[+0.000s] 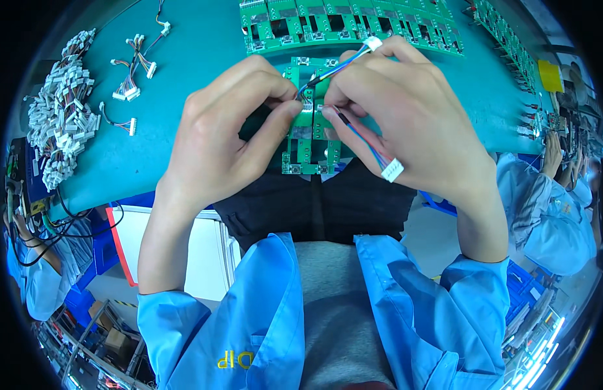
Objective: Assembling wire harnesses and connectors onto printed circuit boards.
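Two joined green circuit boards (303, 133) lie at the near edge of the green table, between my hands. A wire harness (327, 75) with coloured wires crosses over them. One white plug (373, 43) of it sticks up past my right hand's knuckles, and another white plug (392, 170) hangs below that palm. My right hand (409, 107) is closed in a pinch on the harness wires. My left hand (233, 127) is closed, thumb and forefinger pinching the harness's end close to a small white connector on the boards. Its fingertips partly hide that end.
Heaped white-plugged wire harnesses (64, 110) lie at the far left, with several loose ones (129, 84) beside them. A row of green circuit boards (353, 26) spans the back; more boards (506, 42) stand at the right. Another person's hand (552, 155) is at the right edge.
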Tool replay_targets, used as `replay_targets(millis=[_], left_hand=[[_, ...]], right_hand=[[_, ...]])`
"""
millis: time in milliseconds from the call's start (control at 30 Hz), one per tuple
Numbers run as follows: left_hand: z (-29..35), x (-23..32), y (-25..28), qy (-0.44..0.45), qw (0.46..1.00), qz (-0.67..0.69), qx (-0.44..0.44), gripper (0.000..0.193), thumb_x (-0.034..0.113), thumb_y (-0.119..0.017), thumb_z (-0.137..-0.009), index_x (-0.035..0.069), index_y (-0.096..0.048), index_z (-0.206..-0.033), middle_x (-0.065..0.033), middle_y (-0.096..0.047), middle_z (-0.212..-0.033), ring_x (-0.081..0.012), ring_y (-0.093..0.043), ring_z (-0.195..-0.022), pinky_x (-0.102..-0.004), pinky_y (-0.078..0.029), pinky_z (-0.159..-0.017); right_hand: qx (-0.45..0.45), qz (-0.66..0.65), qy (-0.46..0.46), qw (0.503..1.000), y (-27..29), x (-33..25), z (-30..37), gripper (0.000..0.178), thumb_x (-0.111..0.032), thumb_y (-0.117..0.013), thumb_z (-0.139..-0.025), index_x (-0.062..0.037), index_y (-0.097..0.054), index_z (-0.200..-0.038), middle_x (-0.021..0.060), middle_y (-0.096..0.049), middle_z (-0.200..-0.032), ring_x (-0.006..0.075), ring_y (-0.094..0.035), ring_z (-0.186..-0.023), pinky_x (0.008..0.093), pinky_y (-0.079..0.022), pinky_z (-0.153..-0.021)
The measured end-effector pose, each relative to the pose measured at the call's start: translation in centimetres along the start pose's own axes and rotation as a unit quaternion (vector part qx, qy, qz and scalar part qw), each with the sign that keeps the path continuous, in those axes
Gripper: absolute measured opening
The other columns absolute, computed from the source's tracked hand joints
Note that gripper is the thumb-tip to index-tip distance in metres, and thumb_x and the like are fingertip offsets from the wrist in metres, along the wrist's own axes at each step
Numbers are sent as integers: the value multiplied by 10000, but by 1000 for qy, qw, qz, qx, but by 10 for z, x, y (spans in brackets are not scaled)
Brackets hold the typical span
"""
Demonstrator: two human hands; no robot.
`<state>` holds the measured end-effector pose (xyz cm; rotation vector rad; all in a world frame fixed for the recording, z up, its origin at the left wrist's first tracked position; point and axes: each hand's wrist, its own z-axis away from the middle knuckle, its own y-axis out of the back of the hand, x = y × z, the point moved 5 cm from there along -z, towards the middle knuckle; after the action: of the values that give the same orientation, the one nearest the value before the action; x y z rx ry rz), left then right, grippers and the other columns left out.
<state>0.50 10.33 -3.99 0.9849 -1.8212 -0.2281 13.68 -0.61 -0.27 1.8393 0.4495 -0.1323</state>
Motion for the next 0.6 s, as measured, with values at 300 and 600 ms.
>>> replay_targets(millis=[300, 600], left_hand=[[3, 6, -1, 17, 1000, -6, 4, 127, -78, -687, -832, -8, -646, -929, -86, -611, -861, -216, -552, -664, -303, -442, -597], [0, 7, 1, 16, 1000, 6, 8, 135, -74, -698, -830, -3, -646, -932, -99, -614, -871, -230, -562, -699, -313, -467, -644]], right_hand=[[-36, 25, -11, 999, -2, -4, 6, 191, -45, -734, -805, -93, -602, -934, 39, -625, -887, 231, -533, -718, 347, -448, -837], [2, 96, 0, 995, -7, -11, 7, 183, -73, -710, -798, -96, -567, -910, 52, -599, -885, 227, -562, -745, 340, -456, -839]])
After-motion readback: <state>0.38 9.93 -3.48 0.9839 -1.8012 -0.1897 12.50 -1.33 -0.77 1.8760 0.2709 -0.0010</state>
